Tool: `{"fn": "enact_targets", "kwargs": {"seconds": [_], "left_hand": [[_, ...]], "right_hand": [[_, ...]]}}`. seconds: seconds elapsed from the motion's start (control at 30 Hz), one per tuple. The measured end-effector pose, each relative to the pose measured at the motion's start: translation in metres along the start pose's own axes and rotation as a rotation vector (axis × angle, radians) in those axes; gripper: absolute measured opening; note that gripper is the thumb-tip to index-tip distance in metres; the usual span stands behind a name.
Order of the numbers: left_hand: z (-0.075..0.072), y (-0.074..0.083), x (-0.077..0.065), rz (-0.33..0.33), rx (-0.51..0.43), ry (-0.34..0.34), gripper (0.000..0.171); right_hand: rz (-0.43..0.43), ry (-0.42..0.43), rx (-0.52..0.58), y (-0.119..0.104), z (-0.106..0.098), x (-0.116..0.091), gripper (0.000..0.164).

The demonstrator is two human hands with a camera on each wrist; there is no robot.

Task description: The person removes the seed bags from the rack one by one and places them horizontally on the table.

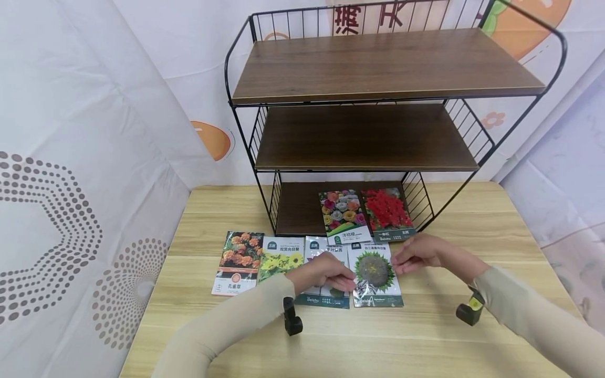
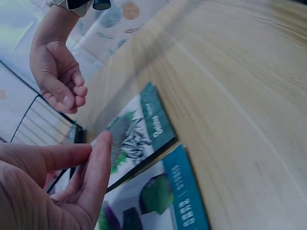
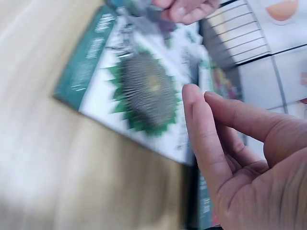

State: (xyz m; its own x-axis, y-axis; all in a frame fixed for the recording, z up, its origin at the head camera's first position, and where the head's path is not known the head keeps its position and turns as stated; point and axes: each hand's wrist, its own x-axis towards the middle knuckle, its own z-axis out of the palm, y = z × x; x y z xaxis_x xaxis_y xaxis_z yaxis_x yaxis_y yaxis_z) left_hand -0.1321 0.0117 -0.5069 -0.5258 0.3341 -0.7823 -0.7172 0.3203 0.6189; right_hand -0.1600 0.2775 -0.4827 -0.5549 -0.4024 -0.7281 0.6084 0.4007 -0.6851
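Observation:
A white seed packet with a large grey sunflower head [image 1: 373, 270] lies on the table between both hands. My left hand [image 1: 327, 272] hovers over its left side, thumb and fingertips close together with nothing between them. On the other side, my right hand [image 1: 419, 253] has its fingertips right at the packet's right edge; its thumb and fingers [image 3: 204, 129] are nearly straight and grip nothing. Partly under the left hand is a packet with purple and green leaves [image 2: 156, 196]. Farther left lie a yellow-flower packet [image 1: 283, 260] and an orange-flower packet [image 1: 239, 257].
A black wire rack with three brown shelves [image 1: 368, 136] stands at the back of the wooden table [image 1: 378, 341]. Across its bottom shelf's front edge lie a packet of mixed-colour blooms [image 1: 344, 212] and a red-flower packet [image 1: 387, 212]. Patterned cloth [image 1: 56, 105] hangs behind.

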Motion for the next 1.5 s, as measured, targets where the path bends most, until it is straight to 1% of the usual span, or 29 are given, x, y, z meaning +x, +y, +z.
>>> {"fn": "enact_targets", "kwargs": {"seconds": [0.13, 0.23, 0.3, 0.4, 0.5, 0.7, 0.8, 0.87, 1.0, 1.07, 1.1, 1.23, 1.37, 1.5], "left_hand": [[-0.009, 0.007, 0.001, 0.039, -0.060, 0.043, 0.018], [-0.017, 0.010, 0.000, 0.072, -0.098, 0.088, 0.016], [-0.022, 0.012, 0.000, 0.096, -0.138, 0.115, 0.014], [-0.029, 0.015, -0.001, 0.134, -0.185, 0.157, 0.014], [-0.037, 0.018, -0.002, 0.166, -0.228, 0.194, 0.020], [-0.049, 0.024, -0.005, 0.148, -0.293, 0.285, 0.027], [-0.052, 0.025, -0.005, 0.151, -0.307, 0.311, 0.027], [-0.053, 0.025, -0.004, 0.156, -0.310, 0.320, 0.026], [-0.056, 0.026, -0.003, 0.134, -0.283, 0.334, 0.022], [-0.057, 0.026, -0.003, 0.122, -0.282, 0.331, 0.021], [-0.057, 0.027, -0.003, 0.118, -0.278, 0.329, 0.021], [-0.058, 0.027, 0.000, 0.120, -0.270, 0.325, 0.022], [-0.057, 0.027, 0.003, 0.124, -0.293, 0.315, 0.025], [-0.055, 0.029, 0.005, 0.114, -0.318, 0.311, 0.027]], "right_hand": [[-0.051, -0.020, 0.057, -0.016, -0.003, 0.005, 0.021], [-0.071, -0.003, 0.120, -0.025, -0.003, 0.009, 0.021], [-0.078, 0.009, 0.150, -0.031, -0.002, 0.011, 0.025], [-0.088, 0.031, 0.162, -0.037, 0.001, 0.014, 0.032], [-0.110, 0.044, 0.149, -0.040, 0.002, 0.018, 0.040], [-0.139, 0.084, 0.132, -0.045, 0.006, 0.026, 0.048], [-0.143, 0.115, 0.135, -0.048, 0.009, 0.031, 0.048], [-0.142, 0.131, 0.139, -0.049, 0.010, 0.035, 0.044], [-0.133, 0.153, 0.161, -0.050, 0.011, 0.039, 0.028], [-0.128, 0.158, 0.169, -0.051, 0.011, 0.041, 0.024], [-0.128, 0.159, 0.174, -0.051, 0.011, 0.042, 0.025], [-0.131, 0.156, 0.152, -0.051, 0.012, 0.045, 0.037], [-0.135, 0.161, 0.132, -0.052, 0.014, 0.046, 0.047], [-0.140, 0.161, 0.134, -0.052, 0.016, 0.047, 0.050]]}}
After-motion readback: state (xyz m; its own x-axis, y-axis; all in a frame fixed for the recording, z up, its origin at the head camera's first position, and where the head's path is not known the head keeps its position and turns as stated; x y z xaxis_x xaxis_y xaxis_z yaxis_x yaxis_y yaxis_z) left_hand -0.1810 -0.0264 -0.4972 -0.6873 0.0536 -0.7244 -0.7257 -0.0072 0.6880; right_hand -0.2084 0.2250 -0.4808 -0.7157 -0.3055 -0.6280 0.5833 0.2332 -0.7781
